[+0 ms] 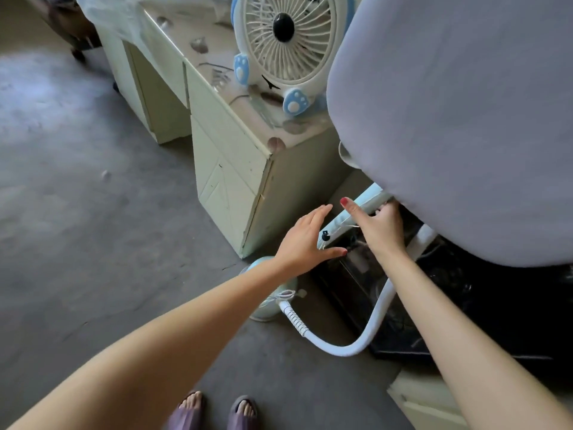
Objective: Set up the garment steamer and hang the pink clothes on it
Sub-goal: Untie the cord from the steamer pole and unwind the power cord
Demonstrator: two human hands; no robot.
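the person stood on a grey concrete floor (77,212), both bare arms stretched forward and down. the right hand (383,226) gripped a pale blue padded bar (356,212) of the garment steamer, fingers curled over its far side and thumb stretched along its near edge. the left hand (307,237) was released, fingers straight and spread, hovering just beside the bar's lower end; whether its thumb touched anything was hard to tell from this angle. the bar ran up and to the right until it disappeared under a large lavender fabric-covered panel (465,119) that filled the upper right of the view. the steamer's round pale blue base (279,296) sat on the floor below the left wrist, and a white hose (366,333) curved from it to the right, then up behind the right forearm. a dark glossy box (465,305) lay under the panel. left of the bar stood a cream cabinet (226,169), with a white and blue fan (285,38) with paw-shaped feet on its top. two feet in purple slippers (217,414) showed at the bottom edge. no pink clothes appeared in view.
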